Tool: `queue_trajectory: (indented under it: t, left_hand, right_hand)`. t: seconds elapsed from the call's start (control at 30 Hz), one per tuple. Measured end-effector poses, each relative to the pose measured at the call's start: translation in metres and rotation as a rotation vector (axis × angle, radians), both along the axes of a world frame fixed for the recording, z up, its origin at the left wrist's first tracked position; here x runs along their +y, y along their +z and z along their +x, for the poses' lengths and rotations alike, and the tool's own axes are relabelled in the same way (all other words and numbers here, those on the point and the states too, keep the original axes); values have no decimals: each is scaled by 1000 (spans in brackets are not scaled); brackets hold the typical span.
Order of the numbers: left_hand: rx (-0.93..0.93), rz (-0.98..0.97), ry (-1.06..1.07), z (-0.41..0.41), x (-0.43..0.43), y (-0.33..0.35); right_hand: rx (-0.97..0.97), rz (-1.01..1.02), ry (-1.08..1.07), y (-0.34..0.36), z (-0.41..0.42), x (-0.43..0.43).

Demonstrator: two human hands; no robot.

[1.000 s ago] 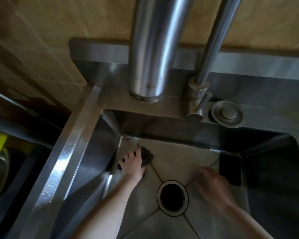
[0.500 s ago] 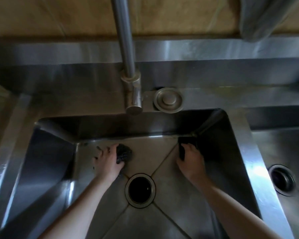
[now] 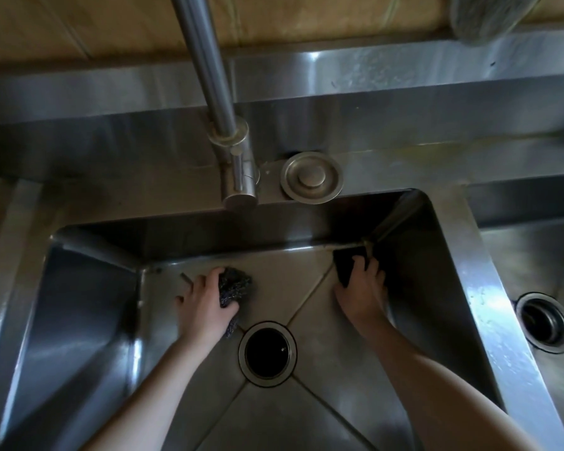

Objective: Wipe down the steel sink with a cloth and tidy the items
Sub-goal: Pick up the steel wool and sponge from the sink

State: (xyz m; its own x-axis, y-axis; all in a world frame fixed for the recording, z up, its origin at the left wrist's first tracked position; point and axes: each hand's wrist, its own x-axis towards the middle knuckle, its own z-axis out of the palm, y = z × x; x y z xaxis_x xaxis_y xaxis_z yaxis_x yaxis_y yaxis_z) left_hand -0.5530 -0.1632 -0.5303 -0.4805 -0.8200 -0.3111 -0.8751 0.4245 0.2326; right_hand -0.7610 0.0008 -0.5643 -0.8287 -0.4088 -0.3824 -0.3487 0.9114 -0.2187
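Note:
Both my arms reach down into the steel sink (image 3: 88,320). My left hand (image 3: 205,301) is closed around a dark wire scouring pad (image 3: 233,284) that rests on the basin floor, up and left of the drain hole (image 3: 267,353). My right hand (image 3: 362,288) grips a dark flat cloth or sponge (image 3: 345,265) pressed into the far right corner of the basin floor; most of it is hidden under my fingers.
The tap (image 3: 235,170) rises from the rear ledge, with a round steel plug (image 3: 311,181) lying beside it. A second basin with its own drain (image 3: 542,323) lies to the right, past a steel divider (image 3: 489,304). A tiled wall stands behind.
The view swung right, so the sink now sits centred. My right hand moved from above the basin floor into the far right corner and closed on the dark cloth. My left hand stayed on the scouring pad.

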Motion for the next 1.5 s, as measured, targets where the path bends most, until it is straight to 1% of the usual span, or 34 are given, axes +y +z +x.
queue_trajectory:
  t: [0.07,0.17,0.3,0.4,0.5,0.63,0.8,0.9,1.03,1.1,1.17,1.23,1.3,1.37,1.43,1.5]
  left_hand:
    - [0,-11,-1,4,0,3]
    - [4,-42,-3,11,0,8]
    - [-30,-83,12,24,-2,19]
    - [-6,-93,21,34,-4,27]
    - [26,-103,49,44,-4,39]
    - [10,-138,54,55,-1,59]
    - [17,-164,76,66,5,90]
    - [25,-189,80,74,13,111]
    - [63,-209,95,87,24,139]
    - [67,-216,108,94,29,152]
    - [59,-227,123,102,35,164]
    - [62,-231,133,109,39,175]
    - [79,-226,139,116,44,184]
    - [88,-234,138,123,50,191]
    - [98,-238,141,128,55,197]
    - [109,-246,138,133,61,202]
  right_hand:
    - [-24,-11,-10,-1,-1,0]
    - [-41,-34,31,-3,-1,-5]
    - [-111,-87,-9,-4,0,-15]
    - [-115,-84,1,-1,-1,-18]
    - [-93,-54,32,9,0,-18]
    - [-82,-25,78,32,9,-11]
    - [-105,-56,67,69,27,-3]
    - [-184,-144,-7,91,36,4]
    - [-468,-368,-283,116,45,18]
    - [-575,-416,-388,125,53,25]
    - [-630,-450,-476,133,64,29]
    - [-645,-461,-507,142,74,30]
    - [-664,-460,-482,154,86,30]
    - [-670,-466,-409,167,97,29]
    - [-603,-474,-242,180,107,27]
    - [-466,-470,-53,193,116,25]
